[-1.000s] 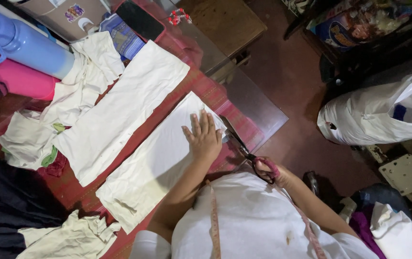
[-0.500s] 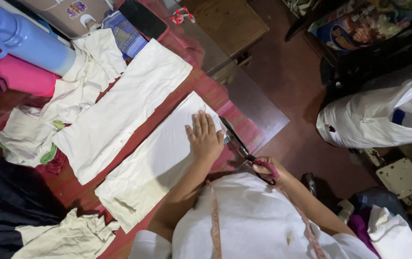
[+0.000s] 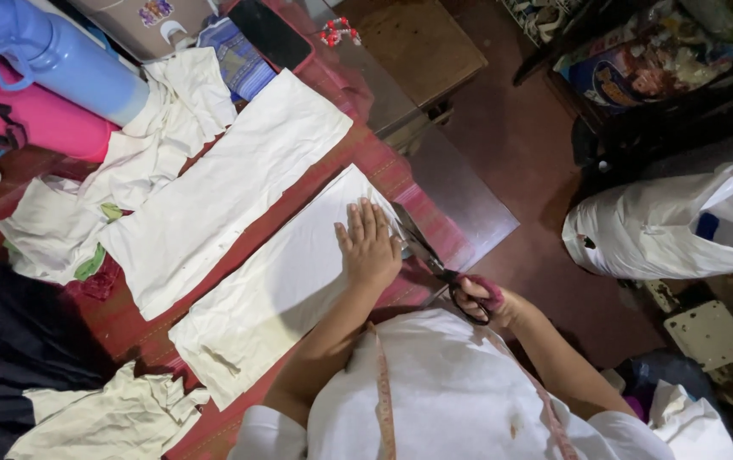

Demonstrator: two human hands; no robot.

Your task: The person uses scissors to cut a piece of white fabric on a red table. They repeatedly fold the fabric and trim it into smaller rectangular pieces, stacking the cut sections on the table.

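Cloth strip (image 3: 285, 285) cream, creased, long; left hand (image 3: 369, 243) fingers flat on it; right hand (image 3: 481, 300) fingers gripping scissors (image 3: 422, 249).

A dark phone screen (image 3: 268, 34) lies beside a sticker-marked cardboard box (image 3: 141, 21); colourful printed package (image 3: 631, 72) far right.

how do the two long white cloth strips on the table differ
The near strip lies under the left hand, pressed flat, with scissors in the right hand at its right edge; the far strip lies untouched. The far strip's upper end sits beside a phone, while the near strip ends by the table edge. Both are off-white, creased, and lie parallel on the red tabletop.
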